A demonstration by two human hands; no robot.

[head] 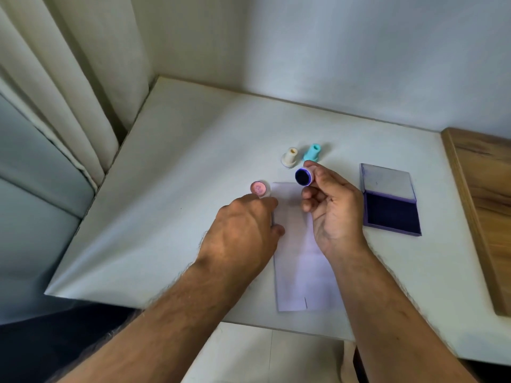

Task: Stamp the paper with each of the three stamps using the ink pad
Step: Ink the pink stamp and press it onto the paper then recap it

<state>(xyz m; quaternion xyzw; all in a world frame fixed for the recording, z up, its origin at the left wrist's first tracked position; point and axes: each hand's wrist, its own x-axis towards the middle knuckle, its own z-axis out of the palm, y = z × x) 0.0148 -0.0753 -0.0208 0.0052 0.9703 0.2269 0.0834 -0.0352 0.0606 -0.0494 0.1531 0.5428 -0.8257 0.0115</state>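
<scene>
A white paper strip (pixel 300 269) lies on the table, long side running toward me. My left hand (pixel 243 233) rests palm down on its left edge, fingertips and thumb touching the sheet and holding nothing. Above the paper's far end, my right hand (pixel 334 208) grips a small round stamp (pixel 303 176) with its dark inked face turned up toward me. Beyond it a cream stamp (pixel 289 157) and a teal stamp (pixel 312 152) stand upright side by side. The purple ink pad (pixel 390 214) lies open to the right, lid folded back.
A pink round disc (pixel 259 187) lies flat just left of the paper's far corner, by my left fingertips. White sheeting covers the table (pixel 166 189). A wooden board (pixel 484 205) runs along the right edge. A curtain (pixel 69 78) hangs at left, the wall behind.
</scene>
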